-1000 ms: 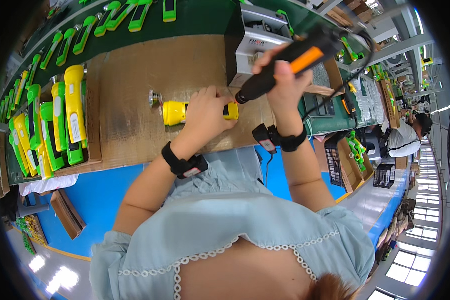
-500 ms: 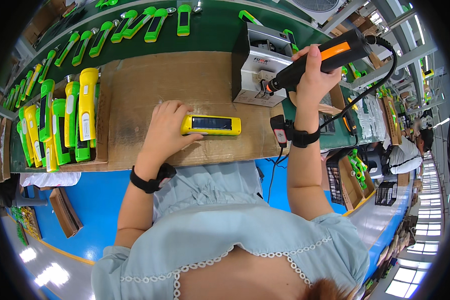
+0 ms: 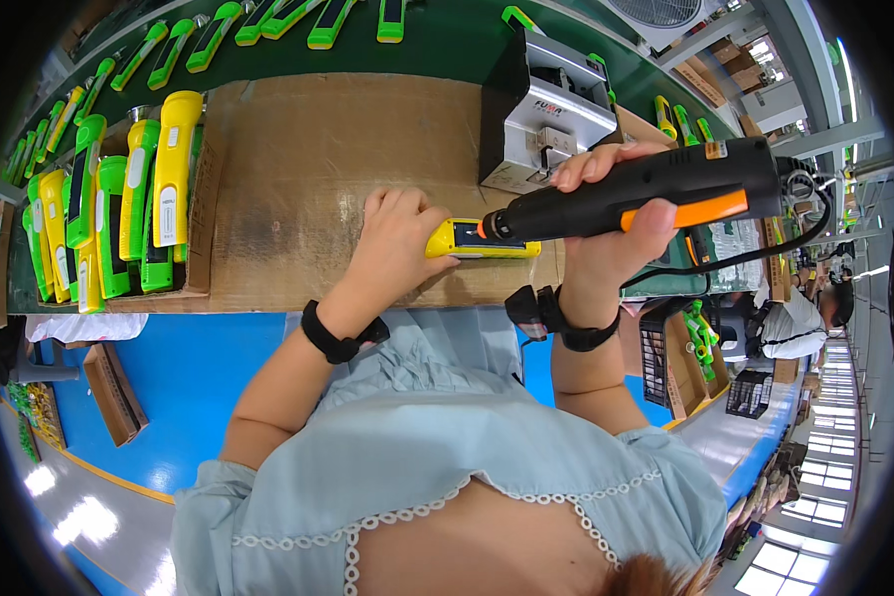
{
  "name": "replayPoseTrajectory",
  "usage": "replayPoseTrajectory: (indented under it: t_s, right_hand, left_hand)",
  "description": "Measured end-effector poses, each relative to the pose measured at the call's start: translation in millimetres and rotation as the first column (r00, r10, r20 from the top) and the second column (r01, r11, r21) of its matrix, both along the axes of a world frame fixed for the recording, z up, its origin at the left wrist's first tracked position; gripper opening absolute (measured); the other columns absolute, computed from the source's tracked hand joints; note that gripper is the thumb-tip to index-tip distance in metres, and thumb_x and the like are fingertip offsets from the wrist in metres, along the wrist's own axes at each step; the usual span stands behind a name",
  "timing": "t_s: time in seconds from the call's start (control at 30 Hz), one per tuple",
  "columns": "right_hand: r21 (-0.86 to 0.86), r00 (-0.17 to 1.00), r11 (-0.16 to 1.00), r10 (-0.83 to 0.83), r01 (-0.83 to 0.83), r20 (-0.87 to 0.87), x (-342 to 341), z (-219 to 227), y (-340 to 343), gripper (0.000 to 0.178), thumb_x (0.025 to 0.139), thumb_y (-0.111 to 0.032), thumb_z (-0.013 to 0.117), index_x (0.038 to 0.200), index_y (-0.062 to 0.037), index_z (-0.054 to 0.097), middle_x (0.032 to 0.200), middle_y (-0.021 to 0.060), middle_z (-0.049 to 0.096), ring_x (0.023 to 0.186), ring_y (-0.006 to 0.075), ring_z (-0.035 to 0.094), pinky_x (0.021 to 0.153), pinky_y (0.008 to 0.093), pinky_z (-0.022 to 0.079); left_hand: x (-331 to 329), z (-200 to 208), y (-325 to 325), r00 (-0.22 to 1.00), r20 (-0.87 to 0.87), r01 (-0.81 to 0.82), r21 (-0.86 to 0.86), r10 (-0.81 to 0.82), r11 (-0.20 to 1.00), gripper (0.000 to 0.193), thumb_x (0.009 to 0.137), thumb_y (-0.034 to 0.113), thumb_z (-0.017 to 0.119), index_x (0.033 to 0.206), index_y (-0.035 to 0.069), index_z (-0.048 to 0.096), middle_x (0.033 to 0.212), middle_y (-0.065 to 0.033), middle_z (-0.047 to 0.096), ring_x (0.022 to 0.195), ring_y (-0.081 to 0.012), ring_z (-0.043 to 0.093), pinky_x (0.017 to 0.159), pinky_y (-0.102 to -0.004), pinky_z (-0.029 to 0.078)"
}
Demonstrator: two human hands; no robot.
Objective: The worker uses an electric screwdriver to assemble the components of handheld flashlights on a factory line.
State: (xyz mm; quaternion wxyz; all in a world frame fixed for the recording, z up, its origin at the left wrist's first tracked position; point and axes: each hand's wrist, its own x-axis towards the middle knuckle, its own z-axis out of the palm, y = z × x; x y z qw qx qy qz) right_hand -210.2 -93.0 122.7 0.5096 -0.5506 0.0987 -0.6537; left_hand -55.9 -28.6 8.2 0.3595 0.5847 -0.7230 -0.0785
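Observation:
A yellow flashlight [image 3: 522, 250] with a dark panel on its upper face lies on the cardboard sheet. My left hand [image 3: 395, 238] grips its left end, thumb and fingers closed around it. In my right hand [image 3: 616, 248] is a black electric screwdriver [image 3: 730, 169] with an orange lever and a cord. I hold it nearly level, pointing left. Its orange-tipped nose overlaps the flashlight near the panel's left end; whether the tip touches cannot be seen. Just beyond my right hand stands a grey screw feeder [image 3: 512, 129].
Beside the cardboard sheet [image 3: 308, 169], an open box [image 3: 199, 238] on the left holds several green and yellow flashlights. More flashlights [image 3: 214, 38] line the green surface at the back. Below right, a carton [image 3: 687, 363] contains green parts. A person [image 3: 795, 323] sits farther right.
My right hand has brought the screwdriver down and left from the screw feeder to the flashlight. My left hand and the flashlight have shifted right in the view, which has also tilted.

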Motion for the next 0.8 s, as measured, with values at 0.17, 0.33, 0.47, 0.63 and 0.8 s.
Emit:
replayPoseTrajectory:
  t_s: [0.17,0.33,0.47,0.63,0.8]
  right_hand:
    - [0.023,0.998,0.999,0.036,-0.035,-0.056,7.8,-5.3,8.2,0.056,0.072,-0.038,0.074,0.1,0.0013,0.044,0.073,0.0118,0.054,0.064,0.0212,0.057,0.06,0.0339,0.05]
    - [0.027,0.995,0.997,0.07,-0.069,-0.064,11.8,-16.6,6.9,0.052,0.072,-0.032,0.075,0.1,0.0009,0.045,0.074,0.0111,0.054,0.065,0.0205,0.056,0.061,0.0326,0.05]
    - [0.023,0.993,0.998,0.055,-0.053,-0.106,16.2,-25.3,11.1,0.049,0.072,-0.027,0.075,0.1,0.0006,0.045,0.075,0.0109,0.054,0.065,0.02,0.056,0.061,0.032,0.05]
    - [0.031,0.981,0.989,0.146,-0.143,-0.125,16.2,-37.1,17.5,0.05,0.07,-0.019,0.075,0.104,-0.0017,0.043,0.082,0.0095,0.053,0.072,0.0181,0.055,0.067,0.0309,0.049]
    - [0.061,0.959,0.997,0.059,-0.044,-0.277,19.8,-31.9,21.5,0.059,0.072,-0.043,0.071,0.104,-0.0038,0.041,0.077,0.0092,0.051,0.066,0.0207,0.054,0.064,0.0336,0.048]
  left_hand:
    - [-0.9,0.3,-1.3,1.0,-0.022,-0.003,-0.008,0.003,1.0,0.045,0.053,0.024,0.081,0.093,0.01,0.064,0.088,-0.0058,0.051,0.093,-0.0243,0.048,0.092,-0.0417,0.03]
    - [-1.2,-1.7,-1.9,0.999,-0.036,-0.014,-0.005,0.014,1.0,0.044,0.054,0.024,0.081,0.093,0.011,0.064,0.09,-0.0061,0.05,0.094,-0.0245,0.048,0.092,-0.0414,0.03]
    - [-1.3,-1.7,-1.9,0.999,-0.047,-0.008,-0.014,0.007,1.0,0.043,0.054,0.023,0.08,0.092,0.011,0.064,0.091,-0.0063,0.05,0.095,-0.0254,0.048,0.092,-0.0418,0.03]
    - [-1.9,-2.9,-1.1,0.998,-0.055,-0.008,-0.052,0.005,0.999,0.039,0.054,0.023,0.08,0.087,0.009,0.064,0.087,-0.0082,0.048,0.093,-0.0265,0.047,0.091,-0.0419,0.03]
    - [-3.4,-4.2,-0.4,0.998,-0.056,-0.012,-0.061,0.009,0.998,0.039,0.053,0.023,0.079,0.087,0.008,0.064,0.087,-0.0084,0.048,0.093,-0.0271,0.047,0.09,-0.0419,0.031]
